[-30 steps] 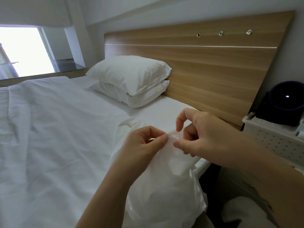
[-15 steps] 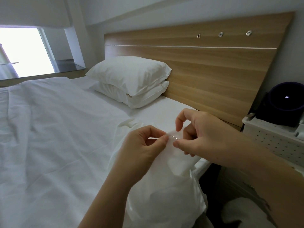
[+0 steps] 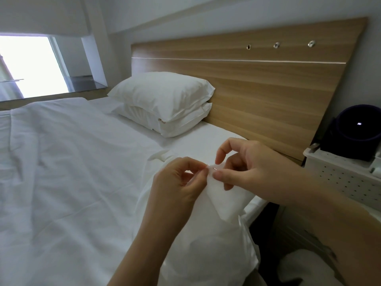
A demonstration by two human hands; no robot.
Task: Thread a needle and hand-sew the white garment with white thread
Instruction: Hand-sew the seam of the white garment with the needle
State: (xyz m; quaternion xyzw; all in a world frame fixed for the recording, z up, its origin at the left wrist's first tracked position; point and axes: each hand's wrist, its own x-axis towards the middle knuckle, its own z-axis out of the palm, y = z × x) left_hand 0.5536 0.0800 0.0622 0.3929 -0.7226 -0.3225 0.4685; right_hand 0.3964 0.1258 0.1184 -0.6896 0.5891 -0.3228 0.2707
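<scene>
In front of the pillows (image 3: pixel 165 104), the white garment (image 3: pixel 206 240) hangs off the bed (image 3: pixel 72 172). The left hand (image 3: pixel 179 182) pinches the needle (image 3: pixel 212 167), only a short glint of it showing. The right hand (image 3: pixel 253 170) pinches the fold, its fingers partly hidden behind the cloth. The thread cannot be made out.

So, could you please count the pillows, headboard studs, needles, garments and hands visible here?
Pillows: 2
Headboard studs: 3
Needle: 1
White garment: 1
Hands, left hand and right hand: 2
Total: 9

White bed (image 3: pixel 61 182) w/ 2 stacked pillows (image 3: pixel 165 100), wood headboard (image 3: pixel 268 89) behind, bright window (image 3: pixel 26 67) far left, pale walls (image 3: pixel 373 65).
</scene>
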